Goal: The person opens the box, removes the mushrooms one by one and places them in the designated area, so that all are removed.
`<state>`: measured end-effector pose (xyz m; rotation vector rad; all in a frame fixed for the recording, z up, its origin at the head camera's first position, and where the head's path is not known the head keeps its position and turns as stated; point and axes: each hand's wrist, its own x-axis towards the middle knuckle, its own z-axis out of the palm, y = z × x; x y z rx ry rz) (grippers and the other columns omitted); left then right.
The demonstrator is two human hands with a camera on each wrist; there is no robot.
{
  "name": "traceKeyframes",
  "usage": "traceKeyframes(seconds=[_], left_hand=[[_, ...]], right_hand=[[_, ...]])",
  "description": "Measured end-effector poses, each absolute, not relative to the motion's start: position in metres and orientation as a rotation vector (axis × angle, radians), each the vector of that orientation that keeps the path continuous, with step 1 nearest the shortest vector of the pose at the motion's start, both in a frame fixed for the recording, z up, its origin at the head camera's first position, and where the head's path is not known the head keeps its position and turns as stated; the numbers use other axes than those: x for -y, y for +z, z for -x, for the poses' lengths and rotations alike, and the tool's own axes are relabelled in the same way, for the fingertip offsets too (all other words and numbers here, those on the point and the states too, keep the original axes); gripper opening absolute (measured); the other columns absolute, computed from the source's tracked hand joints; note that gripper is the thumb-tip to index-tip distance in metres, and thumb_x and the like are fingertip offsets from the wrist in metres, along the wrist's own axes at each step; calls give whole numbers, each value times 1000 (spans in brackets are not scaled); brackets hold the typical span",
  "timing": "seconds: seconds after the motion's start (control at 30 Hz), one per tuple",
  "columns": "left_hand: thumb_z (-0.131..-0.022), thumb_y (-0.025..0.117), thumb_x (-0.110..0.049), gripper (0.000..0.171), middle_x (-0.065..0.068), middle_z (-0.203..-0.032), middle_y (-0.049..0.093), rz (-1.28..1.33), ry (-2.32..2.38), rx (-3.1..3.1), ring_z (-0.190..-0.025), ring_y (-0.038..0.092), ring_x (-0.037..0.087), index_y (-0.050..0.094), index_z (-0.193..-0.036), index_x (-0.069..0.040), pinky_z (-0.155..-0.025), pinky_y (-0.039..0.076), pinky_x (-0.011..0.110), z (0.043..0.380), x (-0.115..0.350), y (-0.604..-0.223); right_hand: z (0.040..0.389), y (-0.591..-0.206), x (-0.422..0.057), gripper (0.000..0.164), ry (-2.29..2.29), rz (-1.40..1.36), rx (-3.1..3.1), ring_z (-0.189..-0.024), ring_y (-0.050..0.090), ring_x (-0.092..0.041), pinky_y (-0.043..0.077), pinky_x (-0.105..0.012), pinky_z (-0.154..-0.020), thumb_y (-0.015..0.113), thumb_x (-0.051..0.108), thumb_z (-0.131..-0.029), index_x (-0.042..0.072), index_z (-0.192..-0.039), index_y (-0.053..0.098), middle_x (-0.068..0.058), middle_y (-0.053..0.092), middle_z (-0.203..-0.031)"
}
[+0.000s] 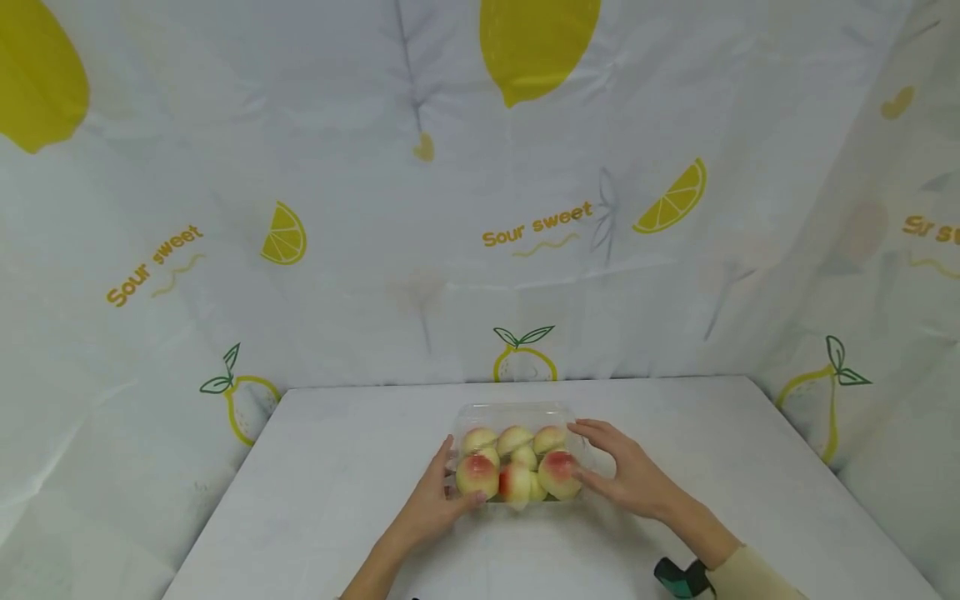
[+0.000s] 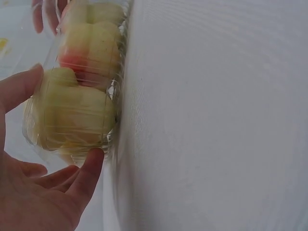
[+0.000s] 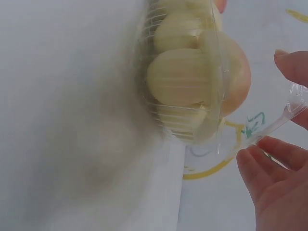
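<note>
A clear plastic clamshell box (image 1: pixel 517 505) stands on the white table, filled with several peaches (image 1: pixel 477 476), pale yellow with red blushes. Its lid (image 1: pixel 517 411) is raised at the far side, and the front peaches bulge above the rim. My left hand (image 1: pixel 435 504) grips the box's left end, thumb by the front rim and fingers low along the side, also seen in the left wrist view (image 2: pixel 53 192). At the right end, my right hand (image 1: pixel 630 475) has its fingers against the raised lid's edge, thumb spread apart from them near a peach (image 3: pixel 236 72).
The white table (image 1: pixel 322 467) extends to both sides of the box. Behind it hangs a white curtain (image 1: pixel 360 300) printed with lemons. A dark and green object (image 1: pixel 681 577) is beside the right sleeve at the bottom.
</note>
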<state>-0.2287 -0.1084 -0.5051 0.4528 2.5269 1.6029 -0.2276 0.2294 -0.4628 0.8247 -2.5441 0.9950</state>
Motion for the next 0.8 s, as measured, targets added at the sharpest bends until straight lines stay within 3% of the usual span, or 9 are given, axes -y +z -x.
traceKeyframes(seconds=[0.2, 0.43, 0.8], left_hand=[[-88, 79, -41, 101, 28, -149, 41, -469, 1588, -2525, -129, 51, 43, 22, -156, 6, -101, 50, 54, 228, 109, -506], [-88, 79, -43, 95, 25, -147, 44, -500, 1547, -2559, -129, 52, 41, 30, -152, 7, -97, 53, 49, 230, 110, -505], [-84, 83, -41, 103, 23, -152, 41, -473, 1530, -2549, -131, 52, 38, 24, -157, 2, -100, 51, 49, 232, 111, -501]], right_hand=[[230, -457, -228, 57, 1135, -833, 2513, -127, 55, -35, 52, -48, -100, 78, 21, -92, 4, -142, 56, -11, 57, -140], [236, -449, -229, 58, 1232, -820, 2536, -128, 55, -35, 49, -52, -102, 78, 21, -92, 2, -142, 54, -13, 57, -141], [244, -438, -227, 53, 1322, -725, 2505, -123, 59, -37, 50, -45, -102, 76, 15, -93, -1, -140, 56, -19, 59, -138]])
